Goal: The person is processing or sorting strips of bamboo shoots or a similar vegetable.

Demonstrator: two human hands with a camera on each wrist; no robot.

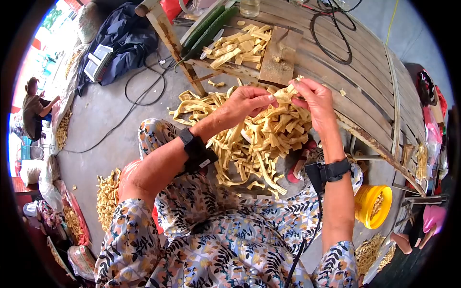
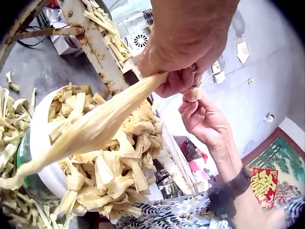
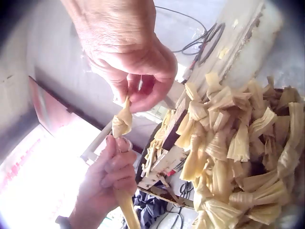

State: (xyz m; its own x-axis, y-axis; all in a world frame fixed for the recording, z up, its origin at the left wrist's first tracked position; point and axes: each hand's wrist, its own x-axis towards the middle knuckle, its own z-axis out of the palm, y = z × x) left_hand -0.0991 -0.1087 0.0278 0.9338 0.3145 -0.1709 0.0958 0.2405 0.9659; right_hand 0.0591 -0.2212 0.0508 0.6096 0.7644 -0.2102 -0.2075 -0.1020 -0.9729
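Note:
A pale yellow strip point(image 2: 102, 124) with a small knot point(image 3: 122, 122) is stretched between both hands. My left hand point(image 1: 250, 102) point(image 2: 188, 43) point(image 3: 112, 169) grips it just beside the knot, and its long tail hangs from that hand. On the knot's other side, my right hand point(image 1: 314, 100) point(image 2: 209, 125) point(image 3: 133, 59) pinches the short end between thumb and fingers. Below the hands lies a heap of similar strips point(image 1: 276, 132) point(image 3: 248, 157), many of them knotted. In the left wrist view, knotted pieces fill a white-rimmed container point(image 2: 39, 126).
A slatted bench point(image 1: 365, 72) with a rusty edge bears a wooden board point(image 1: 278, 57), short yellow pieces point(image 1: 240, 45), cucumbers point(image 1: 209, 33), a glass point(image 1: 249, 7) and a black cable point(image 1: 314, 29). A yellow bucket point(image 1: 362, 206) stands at the right; another person point(image 1: 34, 108) sits far left.

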